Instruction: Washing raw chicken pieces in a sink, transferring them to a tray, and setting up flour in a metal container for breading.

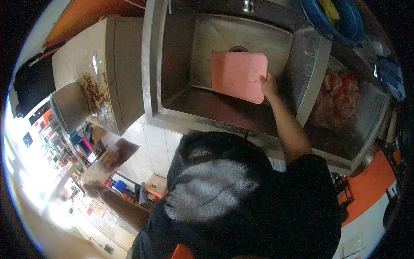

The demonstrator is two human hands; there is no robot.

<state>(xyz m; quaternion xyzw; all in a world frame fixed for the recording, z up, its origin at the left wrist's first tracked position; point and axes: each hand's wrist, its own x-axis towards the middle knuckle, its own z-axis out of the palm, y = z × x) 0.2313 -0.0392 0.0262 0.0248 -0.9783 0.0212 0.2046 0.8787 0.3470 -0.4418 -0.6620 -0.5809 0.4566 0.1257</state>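
A flat pink plastic board [238, 75] with rounded corners, a cutting board or shallow tray, is held over the steel sink basin [183, 97]. Small drops or specks dot its face. Gripping its right edge is my right hand [269, 85], thumb on top and the other fingers mostly hidden. Part of the drain [238, 49] shows behind the board's upper edge. Away from the sink, my left arm bends out on the left side, and my left hand [126, 151] is dark and blurred there; its fingers cannot be made out.
Right of the basin, a second steel compartment holds reddish raw meat [338, 97]. A blue tub [352, 32] with something yellow stands at the upper right. The tap [248, 5] is at the top. A stained, rusty pale cabinet [88, 64] stands left of the sink.
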